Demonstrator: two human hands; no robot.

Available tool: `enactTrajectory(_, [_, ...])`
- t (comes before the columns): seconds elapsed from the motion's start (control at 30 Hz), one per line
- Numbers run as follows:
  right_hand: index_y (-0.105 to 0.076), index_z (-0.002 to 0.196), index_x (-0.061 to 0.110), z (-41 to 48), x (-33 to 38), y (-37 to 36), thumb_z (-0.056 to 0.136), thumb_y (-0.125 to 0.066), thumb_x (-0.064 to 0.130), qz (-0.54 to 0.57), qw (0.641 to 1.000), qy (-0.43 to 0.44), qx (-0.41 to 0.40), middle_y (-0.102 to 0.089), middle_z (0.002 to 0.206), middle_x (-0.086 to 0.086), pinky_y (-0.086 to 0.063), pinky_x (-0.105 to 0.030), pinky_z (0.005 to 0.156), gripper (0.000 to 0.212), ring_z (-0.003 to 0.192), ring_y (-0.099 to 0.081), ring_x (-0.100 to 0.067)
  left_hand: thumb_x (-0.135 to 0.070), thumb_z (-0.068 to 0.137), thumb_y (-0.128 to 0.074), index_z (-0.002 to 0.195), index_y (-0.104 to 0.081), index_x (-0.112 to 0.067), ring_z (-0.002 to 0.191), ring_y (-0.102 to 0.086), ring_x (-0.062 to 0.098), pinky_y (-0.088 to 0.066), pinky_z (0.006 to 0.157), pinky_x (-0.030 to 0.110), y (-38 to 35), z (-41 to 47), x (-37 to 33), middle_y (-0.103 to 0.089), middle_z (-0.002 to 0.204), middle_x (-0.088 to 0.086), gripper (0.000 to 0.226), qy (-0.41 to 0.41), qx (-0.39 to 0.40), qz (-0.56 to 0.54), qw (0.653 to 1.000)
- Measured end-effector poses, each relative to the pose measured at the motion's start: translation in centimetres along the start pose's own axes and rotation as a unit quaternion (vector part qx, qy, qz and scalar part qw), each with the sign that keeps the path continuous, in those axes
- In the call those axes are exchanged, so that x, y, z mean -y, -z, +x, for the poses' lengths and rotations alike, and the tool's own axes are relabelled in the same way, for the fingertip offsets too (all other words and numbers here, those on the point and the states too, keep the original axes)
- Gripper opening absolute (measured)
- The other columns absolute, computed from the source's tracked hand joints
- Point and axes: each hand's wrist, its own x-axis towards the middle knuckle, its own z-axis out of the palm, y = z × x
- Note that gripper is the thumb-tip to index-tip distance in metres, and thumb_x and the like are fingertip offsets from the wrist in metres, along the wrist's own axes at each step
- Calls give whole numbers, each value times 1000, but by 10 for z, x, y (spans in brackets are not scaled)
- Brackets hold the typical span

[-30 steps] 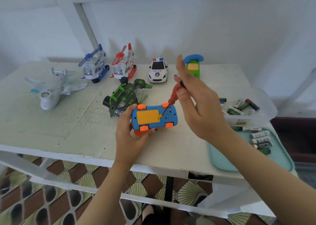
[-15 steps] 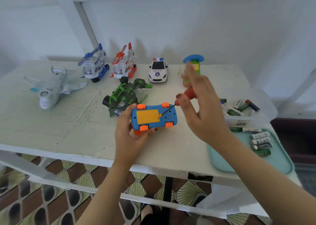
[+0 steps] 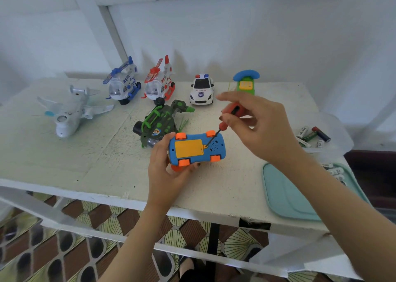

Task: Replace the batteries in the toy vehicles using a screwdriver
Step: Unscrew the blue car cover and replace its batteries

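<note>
A blue toy car (image 3: 216, 148) with orange wheels lies belly-up over the table, its yellow battery cover (image 3: 188, 149) facing me. My left hand (image 3: 167, 170) grips the car from the left and below. My right hand (image 3: 255, 127) pinches a red-handled screwdriver (image 3: 232, 114), and the thin shaft slants down to the screw at the cover's right edge. Loose batteries (image 3: 310, 136) lie in a clear tub at the right.
On the white table (image 3: 75, 164) stand a grey airplane (image 3: 70, 112), a blue helicopter (image 3: 122, 84), a red helicopter (image 3: 159, 84), a police car (image 3: 201, 92), a green vehicle (image 3: 160, 123) and a green-blue toy (image 3: 246, 82). A teal tray (image 3: 289, 196) with batteries sits at the right.
My right hand tilted the screwdriver handle down and to the right, with the tip staying at the cover's screw. The left hand and the car barely moved.
</note>
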Motion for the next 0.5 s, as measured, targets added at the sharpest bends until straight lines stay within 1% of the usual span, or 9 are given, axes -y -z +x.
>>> enactTrajectory(0.07, [-67, 101, 10, 1, -3, 0, 87, -65, 23, -55, 998, 11, -20, -67, 72, -1, -57, -32, 67, 19, 68, -67, -13, -39, 75, -74, 136, -42, -23, 115, -53, 17, -52, 88, 51, 0, -1, 1, -49, 124, -19, 71, 0, -1, 1, 1000])
enactTrajectory(0.1, [-67, 96, 10, 1, -4, -1, 87, -64, 32, -101, 994, 18, -31, -67, 69, 0, -55, -36, 63, 24, 65, -64, -15, -39, 75, -74, 136, -42, -24, 115, -53, 17, -52, 88, 51, 0, -1, 1, -48, 124, -20, 71, 2, -2, 2, 1000])
enactTrajectory(0.17, [-66, 99, 10, -3, -5, -2, 90, -52, 47, -200, 978, 31, -45, -68, 72, 4, -50, -32, 57, 40, 64, -58, -12, -39, 75, -74, 137, -41, -26, 116, -52, 17, -51, 89, 53, -1, 0, 1, -48, 124, -24, 72, 4, -2, 2, 1000])
enactTrajectory(0.2, [-64, 110, 10, -4, -4, -2, 93, -43, 49, -229, 972, 30, -47, -68, 79, 4, -46, -29, 58, 47, 71, -57, -12, -39, 75, -74, 137, -41, -27, 117, -52, 18, -51, 89, 53, -1, 0, 1, -48, 124, -25, 71, 3, -2, 1, 1000])
enactTrajectory(0.23, [-56, 125, 10, -4, -3, -1, 94, -35, 48, -234, 971, 16, -38, -66, 89, 3, -42, -27, 63, 54, 81, -56, -13, -39, 75, -73, 137, -40, -28, 117, -52, 17, -51, 89, 53, -1, 0, 0, -47, 124, -27, 71, 0, -1, -2, 1000])
enactTrajectory(0.3, [-25, 150, 11, -3, 0, 2, 96, -26, 38, -165, 986, -26, 27, -62, 105, 0, -37, -20, 74, 60, 101, -50, -10, -38, 75, -73, 137, -40, -28, 117, -52, 16, -51, 89, 53, 0, 1, -1, -47, 124, -30, 71, -3, 0, -4, 1000])
enactTrajectory(0.37, [0, 153, 13, 0, 2, 6, 97, -28, 24, -91, 990, -45, 101, -62, 109, -6, -36, -9, 89, 64, 112, -48, -10, -39, 75, -73, 136, -41, -28, 115, -52, 12, -52, 88, 52, 0, 1, -1, -46, 123, -32, 70, 1, 0, 0, 1000])
enactTrajectory(0.43, [0, 154, 16, 1, 4, 10, 97, -36, 15, -59, 988, -35, 136, -63, 109, -10, -44, -15, 93, 67, 110, -56, -9, -39, 75, -73, 135, -41, -29, 114, -52, 9, -53, 87, 51, 0, 1, -1, -46, 121, -33, 69, 2, 1, 3, 1000])
enactTrajectory(0.5, [-17, 153, 19, 3, 6, 12, 95, -44, 15, -58, 989, -15, 135, -66, 101, -1, -53, -25, 84, 64, 99, -62, -6, -38, 75, -73, 135, -40, -31, 114, -52, 10, -52, 87, 51, 0, 2, -2, -46, 121, -33, 69, 1, 2, 3, 1000])
